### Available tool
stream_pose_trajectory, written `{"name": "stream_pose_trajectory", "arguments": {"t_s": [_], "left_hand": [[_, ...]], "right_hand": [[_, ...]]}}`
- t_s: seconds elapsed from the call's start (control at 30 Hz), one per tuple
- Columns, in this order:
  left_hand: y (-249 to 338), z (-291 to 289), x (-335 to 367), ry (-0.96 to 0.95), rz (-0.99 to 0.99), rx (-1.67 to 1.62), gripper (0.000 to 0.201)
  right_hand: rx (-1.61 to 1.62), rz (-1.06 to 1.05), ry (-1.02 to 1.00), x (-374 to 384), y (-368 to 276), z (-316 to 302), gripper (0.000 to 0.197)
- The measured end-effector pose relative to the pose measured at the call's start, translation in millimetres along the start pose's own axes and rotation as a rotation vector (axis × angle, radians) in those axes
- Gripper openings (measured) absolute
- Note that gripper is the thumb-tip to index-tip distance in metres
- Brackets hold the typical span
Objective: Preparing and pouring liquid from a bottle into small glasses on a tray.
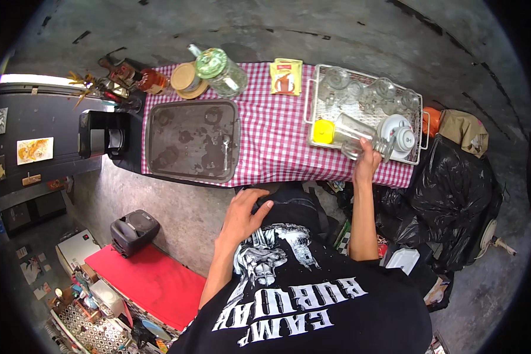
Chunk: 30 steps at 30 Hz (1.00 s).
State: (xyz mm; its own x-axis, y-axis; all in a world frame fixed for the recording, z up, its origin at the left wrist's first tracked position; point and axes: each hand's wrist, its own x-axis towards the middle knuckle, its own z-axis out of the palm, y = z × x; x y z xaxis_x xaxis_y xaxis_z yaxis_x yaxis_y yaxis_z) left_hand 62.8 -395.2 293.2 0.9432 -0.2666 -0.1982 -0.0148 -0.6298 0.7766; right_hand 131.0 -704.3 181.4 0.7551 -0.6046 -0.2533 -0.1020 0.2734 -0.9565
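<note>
My right hand (367, 159) is closed on a clear glass jug (351, 131), which lies tilted over the front of a white wire dish rack (314, 94). Beside the jug in the rack is a yellow lid (323, 131). White saucers and a cup (403, 139) sit to its right, partly behind the jug and hand. Several upturned clear glasses (385, 88) stand along the rack's far side. My left hand (245, 215) rests at my waist below the table edge, holding nothing, its fingers apart.
On the checkered tablecloth (265, 135) lie a wet brown tray (186, 141) with a spoon (226, 150) and yellow packets (287, 76). Behind stand a green-lidded glass pitcher (221, 74) and wooden lids (186, 79). A black coffee machine (100, 134) is left; black bags (454, 177) are right.
</note>
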Motion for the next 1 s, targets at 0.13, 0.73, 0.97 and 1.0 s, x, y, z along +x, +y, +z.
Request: {"name": "stream_pose_trajectory", "arguments": {"t_s": [0.13,0.73,0.97,1.0], "left_hand": [[-24.6,-19.2,-22.4,-0.003,0.038,-0.018,0.031],[-164.3,-123.0,-150.2,0.2,0.215,-0.17,0.081],[-157.7,-138.4,-131.9,0.403,0.341,-0.137,0.063],[-156.9,-140.4,-130.0,0.436,0.357,-0.145,0.063]], "right_hand": [[0.241,0.297,-0.2,-73.6,6.7,42.3,0.047],[0.303,1.122,-0.834,-327.2,57.7,175.9,0.066],[0.399,1.26,-0.928,-311.4,64.8,201.6,0.067],[0.382,1.287,-0.955,-309.3,65.8,206.6,0.067]]}}
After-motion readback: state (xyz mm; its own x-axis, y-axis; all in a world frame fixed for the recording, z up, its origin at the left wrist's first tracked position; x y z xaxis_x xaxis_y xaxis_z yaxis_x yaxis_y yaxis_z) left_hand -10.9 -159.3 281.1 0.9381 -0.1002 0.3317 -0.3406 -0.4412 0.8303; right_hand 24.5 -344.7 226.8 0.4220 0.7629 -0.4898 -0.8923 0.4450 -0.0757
